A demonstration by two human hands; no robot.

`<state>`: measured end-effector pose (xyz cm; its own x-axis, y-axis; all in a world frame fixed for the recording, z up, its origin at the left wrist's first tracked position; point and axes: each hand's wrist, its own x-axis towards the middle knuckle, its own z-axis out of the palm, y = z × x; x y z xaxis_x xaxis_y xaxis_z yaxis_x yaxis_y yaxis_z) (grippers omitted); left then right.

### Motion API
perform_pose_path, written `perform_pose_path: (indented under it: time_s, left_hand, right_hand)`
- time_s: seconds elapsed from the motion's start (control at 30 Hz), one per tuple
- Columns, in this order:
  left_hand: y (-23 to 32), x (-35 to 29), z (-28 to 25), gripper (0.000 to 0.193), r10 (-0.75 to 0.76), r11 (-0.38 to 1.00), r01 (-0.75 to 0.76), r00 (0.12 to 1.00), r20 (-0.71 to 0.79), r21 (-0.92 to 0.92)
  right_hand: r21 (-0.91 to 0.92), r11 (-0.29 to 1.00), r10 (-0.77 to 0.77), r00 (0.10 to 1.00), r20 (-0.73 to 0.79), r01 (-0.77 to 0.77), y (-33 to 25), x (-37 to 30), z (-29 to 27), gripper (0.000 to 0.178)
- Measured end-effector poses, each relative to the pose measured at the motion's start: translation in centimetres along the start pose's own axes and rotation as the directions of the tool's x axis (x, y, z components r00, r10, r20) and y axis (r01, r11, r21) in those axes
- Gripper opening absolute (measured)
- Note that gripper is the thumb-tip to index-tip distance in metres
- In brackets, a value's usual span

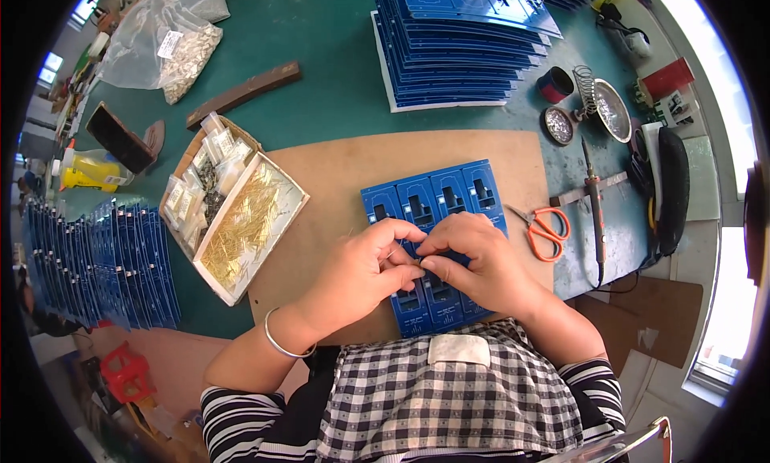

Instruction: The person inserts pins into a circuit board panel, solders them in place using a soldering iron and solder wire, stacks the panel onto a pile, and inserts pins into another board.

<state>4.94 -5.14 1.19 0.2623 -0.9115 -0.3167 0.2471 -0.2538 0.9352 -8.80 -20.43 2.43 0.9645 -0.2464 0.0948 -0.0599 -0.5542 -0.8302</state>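
Observation:
A blue circuit board panel (389, 198) with rows of dark cutouts lies in front of me on a brown board. Over its middle, my left hand (377, 262) and my right hand (473, 258) meet with their fingertips together. The left fingers are pinched, and thin pale slivers seem to show among them, too small to name. My right thumb and forefinger are closed against the left fingertips, and what lies between is hidden. To the left sits a white-edged box (293, 196) holding loose thin gold pins (245, 226) and small packets of parts (212, 162).
Orange-handled scissors (548, 234) lie right of the panel, beside a soldering iron (593, 198). A tall stack of blue boards (457, 62) stands at the back; more boards (100, 258) stand at left. A brown bar (245, 94) lies behind the box.

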Motion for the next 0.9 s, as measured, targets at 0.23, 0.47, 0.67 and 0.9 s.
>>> perform_pose_path:
  time_s: [0.23, 0.47, 0.67, 0.9]
  left_hand:
    - [-0.1, 0.1, 0.3, 0.038, 0.132, 0.947, -0.112, 0.990, -0.047, 0.302]
    - [-0.3, 0.5, -0.2, 0.034, 0.137, 0.966, -0.121, 0.989, -0.056, 0.228]
    - [-1.4, 0.5, -2.2, 0.012, 0.175, 0.982, -0.158, 0.968, -0.182, 0.102]
    - [-2.0, 1.1, -2.2, 0.014, 0.053, 0.978, -0.075, 0.992, -0.117, -0.195]
  right_hand:
    - [-0.044, 0.999, -0.008, 0.999, 0.034, 0.010, 0.3, 0.5, 0.3, 0.008]
    - [0.022, 0.995, 0.101, 0.995, 0.007, -0.102, 0.9, 0.6, -0.2, 0.007]
    - [0.023, 0.987, 0.161, 0.987, -0.026, -0.160, 0.9, 1.2, -0.3, 0.005]
    - [-0.015, 0.991, 0.135, 0.991, -0.007, -0.135, 0.1, 2.4, 0.7, 0.006]
